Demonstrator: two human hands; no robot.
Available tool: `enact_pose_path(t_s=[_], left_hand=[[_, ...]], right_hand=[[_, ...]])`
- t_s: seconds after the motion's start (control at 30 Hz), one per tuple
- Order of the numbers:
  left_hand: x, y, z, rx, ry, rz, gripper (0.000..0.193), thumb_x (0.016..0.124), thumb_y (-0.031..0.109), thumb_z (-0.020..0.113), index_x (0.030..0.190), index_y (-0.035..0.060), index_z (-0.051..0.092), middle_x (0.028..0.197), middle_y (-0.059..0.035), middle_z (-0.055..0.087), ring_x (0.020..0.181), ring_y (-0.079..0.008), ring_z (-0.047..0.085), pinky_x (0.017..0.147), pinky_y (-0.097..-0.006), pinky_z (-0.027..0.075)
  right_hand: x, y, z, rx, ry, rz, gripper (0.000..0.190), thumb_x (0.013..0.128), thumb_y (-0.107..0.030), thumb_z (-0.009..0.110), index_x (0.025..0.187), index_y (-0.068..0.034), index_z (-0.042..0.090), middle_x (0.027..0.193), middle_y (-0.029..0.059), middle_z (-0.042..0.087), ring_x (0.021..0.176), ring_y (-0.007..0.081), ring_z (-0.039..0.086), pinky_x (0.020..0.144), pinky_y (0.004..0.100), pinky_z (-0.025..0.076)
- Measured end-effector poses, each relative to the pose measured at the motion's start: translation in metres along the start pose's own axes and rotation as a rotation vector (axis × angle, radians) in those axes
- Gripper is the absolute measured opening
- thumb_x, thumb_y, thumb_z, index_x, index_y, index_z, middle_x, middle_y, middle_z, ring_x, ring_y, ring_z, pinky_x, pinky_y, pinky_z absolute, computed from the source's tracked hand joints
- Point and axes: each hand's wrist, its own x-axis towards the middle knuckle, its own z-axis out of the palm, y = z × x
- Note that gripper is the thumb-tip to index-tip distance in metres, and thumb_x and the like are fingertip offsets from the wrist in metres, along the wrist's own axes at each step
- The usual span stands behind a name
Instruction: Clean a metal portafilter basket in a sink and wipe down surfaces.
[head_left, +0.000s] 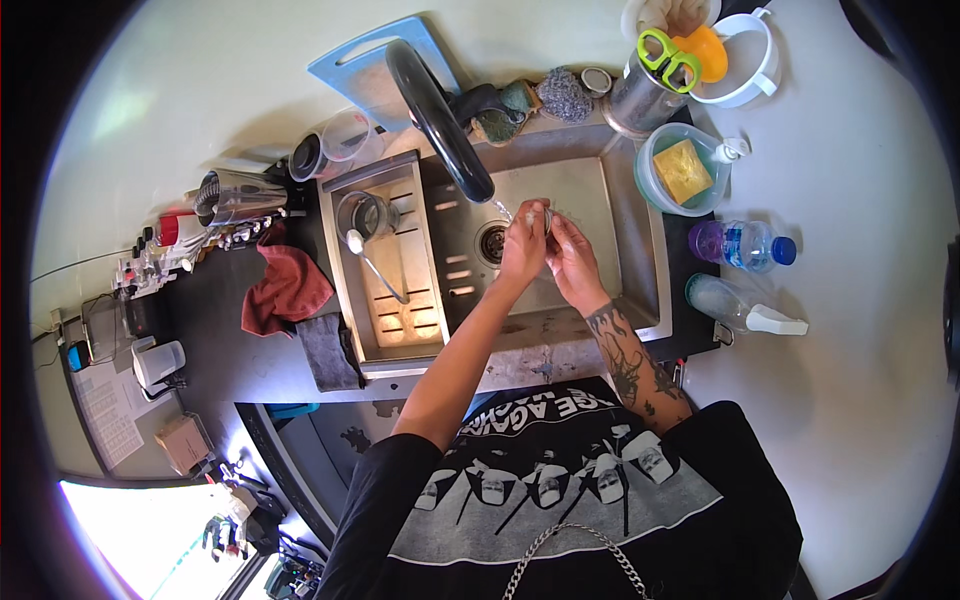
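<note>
Both of my hands are over the sink (577, 180), just beside the running water (502, 210) from the black faucet (450, 124). My left hand (523, 244) and my right hand (574, 259) meet around a small rounded object (548, 220). Fingers cover most of it, so I cannot tell exactly what it is. Below and to the left of the stream is the drain (492, 244). In the left tray (390, 315) a clear glass (366, 216) lies near a spoon (381, 274).
Scrubbing pads (501, 120) and a steel-wool scourer (565, 95) line the back edge. At right stand a tub with a yellow sponge (682, 172), a plastic bottle (741, 245) and a spray bottle (739, 306). A red cloth (285, 289) lies left of the sink.
</note>
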Motion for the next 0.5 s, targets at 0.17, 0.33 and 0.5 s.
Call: enact_pose_path(t_s=[0.17,0.33,0.5], left_hand=[[0.023,0.002,-0.015,0.02,-0.056,-0.072,0.043,0.107,0.034,0.041,0.105,0.0005,0.068,0.095,-0.0156,0.075,0.091,-0.0292,0.073,0.083,-0.0375,0.055],[0.03,-0.004,-0.023,-0.01,-0.057,-0.082,0.046,0.108,0.038,0.04,0.11,0.0001,0.066,0.1,-0.0149,0.075,0.096,-0.0263,0.073,0.086,-0.0366,0.055],[0.024,-0.008,-0.026,0.103,-0.056,-0.049,0.051,0.108,0.041,0.037,0.117,-0.0006,0.065,0.105,-0.0171,0.074,0.101,-0.0271,0.071,0.089,-0.0367,0.054]], right_hand=[[-0.006,0.001,0.028,0.157,0.11,0.094,0.023,0.104,-0.025,0.056,0.123,-0.012,0.059,0.096,-0.0036,0.063,0.084,0.0092,0.06,0.077,0.0274,0.052],[0.007,0.009,0.035,0.2,0.111,0.11,0.019,0.105,-0.025,0.055,0.118,-0.013,0.059,0.096,-0.0031,0.063,0.082,0.0099,0.06,0.075,0.0277,0.052],[0.016,0.02,0.023,0.169,0.044,0.127,0.018,0.105,-0.027,0.054,0.117,-0.015,0.059,0.094,-0.0036,0.062,0.079,0.0088,0.057,0.074,0.0279,0.05]])
